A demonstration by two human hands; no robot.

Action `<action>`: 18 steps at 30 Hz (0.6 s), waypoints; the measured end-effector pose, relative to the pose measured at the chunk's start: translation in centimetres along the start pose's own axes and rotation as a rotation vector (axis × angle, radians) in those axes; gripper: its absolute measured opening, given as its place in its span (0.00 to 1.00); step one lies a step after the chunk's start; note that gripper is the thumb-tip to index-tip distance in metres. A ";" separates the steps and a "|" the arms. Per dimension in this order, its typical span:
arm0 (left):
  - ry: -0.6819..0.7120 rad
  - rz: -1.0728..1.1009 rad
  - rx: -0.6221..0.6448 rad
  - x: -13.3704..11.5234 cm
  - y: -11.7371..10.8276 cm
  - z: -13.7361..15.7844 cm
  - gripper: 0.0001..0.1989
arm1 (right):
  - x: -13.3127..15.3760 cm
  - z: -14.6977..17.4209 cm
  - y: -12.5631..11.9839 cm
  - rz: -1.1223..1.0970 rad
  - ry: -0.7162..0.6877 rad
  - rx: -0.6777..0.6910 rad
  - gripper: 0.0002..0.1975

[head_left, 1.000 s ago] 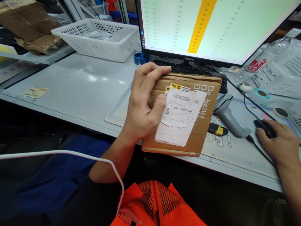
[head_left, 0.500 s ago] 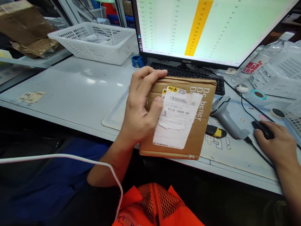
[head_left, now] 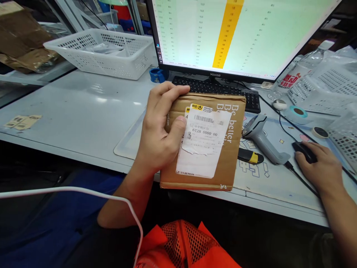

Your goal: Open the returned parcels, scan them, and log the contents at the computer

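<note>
The left hand (head_left: pixel 161 130), partly closed, grips the left side of a labelled cardboard box (head_left: pixel 205 145), thumb on the labelled face. The box is tilted at the near edge of the surface (head_left: pixel 64 108); whether it rests there cannot be told. The right hand (head_left: pixel 323 167), loosely curled, covers a black mouse (head_left: pixel 306 153). Between box and mouse lies a grey barcode scanner (head_left: pixel 266 143).

Wht bskt (head_left: pixel 111 63) L of monitor (head_left: pixel 259 33), btl (head_left: pixel 309 62) on R.
</note>
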State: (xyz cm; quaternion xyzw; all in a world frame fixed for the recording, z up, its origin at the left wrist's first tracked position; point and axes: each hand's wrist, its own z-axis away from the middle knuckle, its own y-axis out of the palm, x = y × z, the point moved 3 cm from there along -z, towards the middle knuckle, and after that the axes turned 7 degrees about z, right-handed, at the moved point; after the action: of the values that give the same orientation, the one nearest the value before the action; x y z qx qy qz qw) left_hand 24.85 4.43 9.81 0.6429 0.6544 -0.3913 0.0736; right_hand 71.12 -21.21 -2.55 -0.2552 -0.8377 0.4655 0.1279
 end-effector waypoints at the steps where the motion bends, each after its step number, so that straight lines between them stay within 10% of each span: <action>1: 0.007 0.007 -0.001 0.1 0.1 -0.1 0.19 | -0.1 0.0 0.0 -0.001 -0.001 0.001 0.37; 8: -0.005 0.087 0.031 1.7 0.4 -2.5 0.21 | -1.1 0.5 1.4 -0.061 0.032 -0.010 0.29; 18: -0.359 0.424 0.346 10.9 2.5 -9.1 0.17 | -2.4 0.7 3.9 -0.088 0.071 -0.062 0.30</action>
State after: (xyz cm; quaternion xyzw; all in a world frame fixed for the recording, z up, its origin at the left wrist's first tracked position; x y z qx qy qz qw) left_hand 29.03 18.22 8.45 0.6887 0.4062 -0.5796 0.1572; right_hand 74.00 -21.35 -6.14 -0.2381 -0.8572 0.4239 0.1698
